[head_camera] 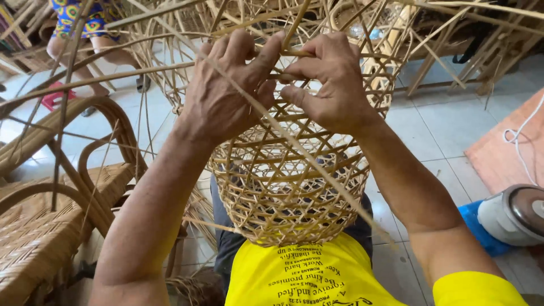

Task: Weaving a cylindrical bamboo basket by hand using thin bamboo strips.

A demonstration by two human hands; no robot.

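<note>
A half-woven open-lattice rattan basket (283, 187) rests against my lap, its finished end toward me and loose strips fanning out at the far end. My left hand (224, 90) grips the weave at the working rim, fingers curled over the strips. My right hand (328, 82) is beside it, pinching a thin rattan strip (294, 141) that runs diagonally down across the basket toward the lower right. Both hands touch near the top of the weave.
A woven rattan chair (51, 209) stands at the left. Another person's legs and a red stool (54, 96) are at the far left. More cane frames (464, 51) lean at the back right. A white and blue appliance (504, 218) and a board lie on the tiled floor at right.
</note>
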